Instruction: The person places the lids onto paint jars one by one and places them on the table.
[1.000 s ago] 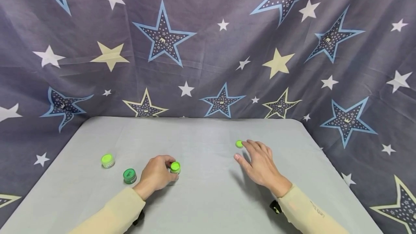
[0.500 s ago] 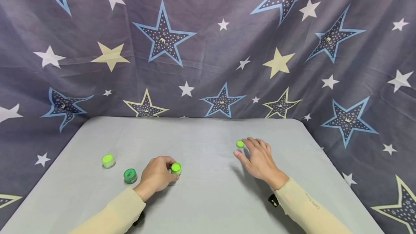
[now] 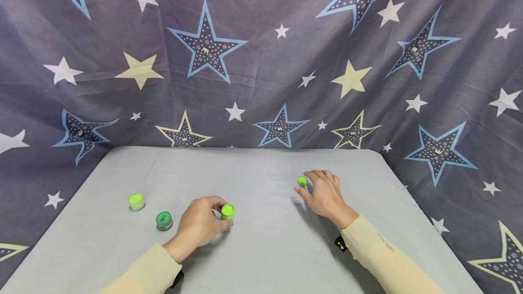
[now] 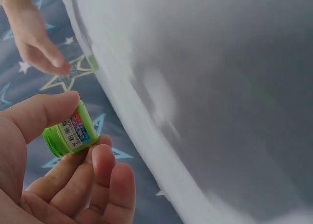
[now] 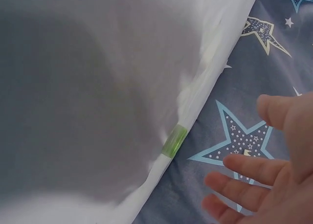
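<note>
The left hand (image 3: 199,222) pinches a small bright green jar (image 3: 227,211) by its sides, the thumb on the near side and the fingers on the far side. Its lid faces up in the head view, so it stands roughly upright; whether its base touches the desk (image 3: 261,253) I cannot tell. The left wrist view shows a printed label (image 4: 77,131) on its wall. The right hand (image 3: 324,195) is spread, thumb well apart from the fingers. Just beyond its fingertips, on the far right part of the desk, stands a second bright green pot (image 3: 302,180); the right wrist view shows a gap between them.

Both containers look light and stiff, probably plastic, with smooth round walls that could slip or roll if caught off-centre. The best hold is likely thumb against fingers across the widest part of the side wall, with light pressure and the lid left free.

To the left of the left hand, near its wrist, sits a dark green jar (image 3: 164,221); farther left and slightly farther back is a lime-lidded jar (image 3: 136,202). Behind the desk hangs a starry cloth (image 3: 261,58).
</note>
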Demonstrator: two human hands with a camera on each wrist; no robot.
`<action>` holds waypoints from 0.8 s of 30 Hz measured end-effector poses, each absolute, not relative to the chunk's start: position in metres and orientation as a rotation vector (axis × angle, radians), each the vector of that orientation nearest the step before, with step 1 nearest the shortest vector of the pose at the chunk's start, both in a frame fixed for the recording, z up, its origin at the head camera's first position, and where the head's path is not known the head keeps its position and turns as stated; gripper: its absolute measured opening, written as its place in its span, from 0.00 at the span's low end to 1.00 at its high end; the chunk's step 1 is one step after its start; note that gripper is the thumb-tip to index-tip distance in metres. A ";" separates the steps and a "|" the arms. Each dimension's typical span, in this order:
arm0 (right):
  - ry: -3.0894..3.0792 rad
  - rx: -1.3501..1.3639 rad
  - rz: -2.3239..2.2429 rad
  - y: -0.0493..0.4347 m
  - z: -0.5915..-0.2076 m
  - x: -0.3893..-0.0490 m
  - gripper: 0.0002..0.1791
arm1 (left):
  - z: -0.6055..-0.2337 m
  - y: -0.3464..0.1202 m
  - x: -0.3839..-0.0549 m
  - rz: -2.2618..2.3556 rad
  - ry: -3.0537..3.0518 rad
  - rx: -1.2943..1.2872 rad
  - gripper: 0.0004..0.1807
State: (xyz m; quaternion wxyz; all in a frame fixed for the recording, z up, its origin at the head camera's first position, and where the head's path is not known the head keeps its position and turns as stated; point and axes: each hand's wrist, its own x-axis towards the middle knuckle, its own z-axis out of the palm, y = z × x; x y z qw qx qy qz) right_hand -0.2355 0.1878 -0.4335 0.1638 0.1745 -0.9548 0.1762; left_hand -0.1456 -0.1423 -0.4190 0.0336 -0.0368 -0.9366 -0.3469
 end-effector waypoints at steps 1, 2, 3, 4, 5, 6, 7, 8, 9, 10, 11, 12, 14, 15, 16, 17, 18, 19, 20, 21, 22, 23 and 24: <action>-2.722 0.497 0.495 0.187 -0.433 -0.237 0.31 | -0.418 -0.141 -0.144 -1.068 -2.878 -0.122 0.17; -2.722 0.498 0.487 0.187 -0.433 -0.238 0.31 | -0.417 -0.140 -0.142 -1.067 -2.876 -0.129 0.16; -2.728 0.496 0.478 0.187 -0.433 -0.239 0.31 | -0.416 -0.138 -0.140 -1.067 -2.873 -0.134 0.16; -2.736 0.492 0.470 0.186 -0.433 -0.241 0.31 | -0.415 -0.137 -0.139 -1.066 -2.871 -0.137 0.16; -2.748 0.487 0.459 0.186 -0.433 -0.242 0.31 | -0.415 -0.136 -0.137 -1.069 -2.870 -0.142 0.16; -2.760 0.484 0.450 0.186 -0.432 -0.244 0.31 | -0.415 -0.135 -0.136 -1.075 -2.868 -0.143 0.16; -2.773 0.479 0.439 0.186 -0.433 -0.245 0.31 | -0.415 -0.134 -0.135 -1.082 -2.866 -0.145 0.16; -2.785 0.475 0.429 0.186 -0.433 -0.247 0.31 | -0.414 -0.133 -0.134 -1.087 -2.862 -0.148 0.16; -2.798 0.468 0.421 0.186 -0.433 -0.248 0.31 | -0.414 -0.132 -0.133 -1.091 -2.857 -0.151 0.16; -2.809 0.464 0.412 0.185 -0.433 -0.249 0.31 | -0.414 -0.132 -0.132 -1.094 -2.854 -0.153 0.16; -2.819 0.459 0.406 0.185 -0.433 -0.251 0.31 | -0.414 -0.131 -0.131 -1.095 -2.850 -0.156 0.16; -2.828 0.453 0.401 0.185 -0.433 -0.252 0.31 | -0.414 -0.131 -0.130 -1.093 -2.845 -0.158 0.16; -2.842 0.444 0.397 0.184 -0.434 -0.255 0.30 | -0.414 -0.130 -0.128 -1.086 -2.838 -0.163 0.15; -2.847 0.439 0.395 0.184 -0.434 -0.257 0.30 | -0.414 -0.129 -0.127 -1.082 -2.835 -0.164 0.16; -2.851 0.436 0.391 0.183 -0.434 -0.258 0.30 | -0.414 -0.129 -0.127 -1.081 -2.832 -0.164 0.16; -2.855 0.432 0.388 0.183 -0.434 -0.259 0.29 | -0.414 -0.129 -0.126 -1.079 -2.830 -0.166 0.16; -2.857 0.429 0.384 0.182 -0.435 -0.260 0.29 | -0.414 -0.128 -0.126 -1.076 -2.827 -0.169 0.16; -2.859 0.427 0.378 0.182 -0.435 -0.261 0.29 | -0.414 -0.128 -0.125 -1.072 -2.825 -0.173 0.16; -2.863 0.422 0.370 0.182 -0.435 -0.262 0.29 | -0.414 -0.128 -0.125 -1.072 -2.824 -0.177 0.16; -2.868 0.417 0.360 0.182 -0.435 -0.263 0.28 | -0.414 -0.127 -0.124 -1.070 -2.822 -0.182 0.16; -2.872 0.412 0.352 0.181 -0.436 -0.263 0.28 | -0.414 -0.127 -0.124 -1.068 -2.821 -0.187 0.16; -2.879 0.406 0.347 0.181 -0.436 -0.263 0.28 | -0.414 -0.127 -0.123 -1.064 -2.821 -0.192 0.16; -2.885 0.399 0.341 0.181 -0.436 -0.264 0.28 | -0.414 -0.127 -0.123 -1.060 -2.819 -0.197 0.16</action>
